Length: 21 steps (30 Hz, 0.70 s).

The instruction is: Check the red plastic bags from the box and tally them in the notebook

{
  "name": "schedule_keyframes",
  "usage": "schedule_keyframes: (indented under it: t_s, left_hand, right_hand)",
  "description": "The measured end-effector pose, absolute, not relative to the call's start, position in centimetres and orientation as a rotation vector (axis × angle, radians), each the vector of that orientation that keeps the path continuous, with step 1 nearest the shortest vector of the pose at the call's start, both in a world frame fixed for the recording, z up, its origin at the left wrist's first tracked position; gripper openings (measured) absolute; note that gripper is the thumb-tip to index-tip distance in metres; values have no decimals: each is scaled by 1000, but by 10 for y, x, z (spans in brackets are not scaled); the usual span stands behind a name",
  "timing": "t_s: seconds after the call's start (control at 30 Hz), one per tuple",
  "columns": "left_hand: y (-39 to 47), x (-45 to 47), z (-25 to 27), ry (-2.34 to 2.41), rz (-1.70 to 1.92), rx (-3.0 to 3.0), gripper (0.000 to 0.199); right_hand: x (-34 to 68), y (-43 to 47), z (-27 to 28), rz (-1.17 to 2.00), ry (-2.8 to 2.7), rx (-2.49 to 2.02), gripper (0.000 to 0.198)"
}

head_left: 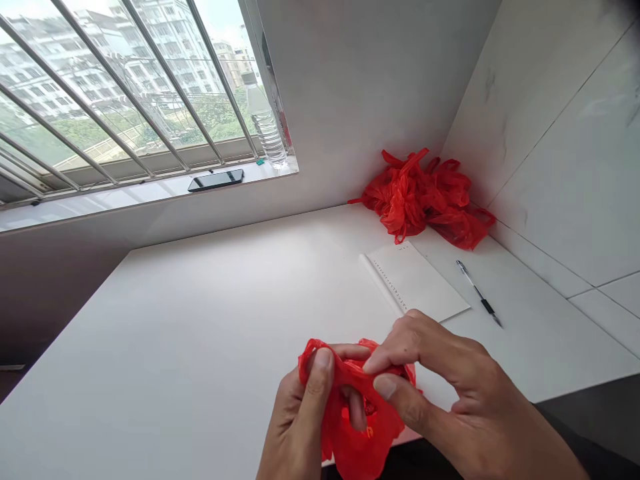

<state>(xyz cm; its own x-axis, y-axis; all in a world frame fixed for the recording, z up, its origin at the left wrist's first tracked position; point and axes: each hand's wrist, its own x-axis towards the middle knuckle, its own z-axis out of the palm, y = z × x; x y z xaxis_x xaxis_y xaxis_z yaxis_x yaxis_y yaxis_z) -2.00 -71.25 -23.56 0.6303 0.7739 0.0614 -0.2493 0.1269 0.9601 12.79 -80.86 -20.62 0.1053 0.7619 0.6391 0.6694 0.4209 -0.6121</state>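
Note:
A thin red plastic bag (363,437) hangs between my two hands, over the near edge of the white table. My left hand (305,407) grips its gathered top, the thumb pressed on the plastic and a finger showing through an opening below. From the right, my right hand (440,387) pinches the bag's upper edge between thumb and forefinger. Small orange print shows on the bag's front. What lies inside the folds, if anything, I cannot make out.
Crumpled red plastic bags (415,193) lie in the far right corner of the white table (200,320). An open notebook (420,280) and a pen (479,293) lie nearer. On the windowsill are a phone (216,180) and a clear bottle (267,127).

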Motion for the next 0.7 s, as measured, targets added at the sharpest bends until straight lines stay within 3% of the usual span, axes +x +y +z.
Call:
schedule_keyframes:
  t_s: [0.13, 0.27, 0.43, 0.53, 0.7]
  left_hand:
    - [-703, -17, -234, 419, 756, 1165, 23]
    - [-702, -20, -234, 305, 697, 1249, 22]
    - [-700, -26, -235, 317, 732, 1554, 18]
    - [-697, -26, -244, 316, 969, 1813, 7]
    - [-685, -21, -271, 231, 1461, 2153, 42]
  right_hand:
    - [123, -806, -212, 124, -1641, -1293, 19]
    - [129, -799, -217, 228, -1635, -1295, 5]
    - [145, -780, -218, 343, -1679, -1239, 28]
    - [149, -772, -221, 595, -1626, -1291, 30]
    - [156, -766, -233, 832, -1568, -1367, 34]
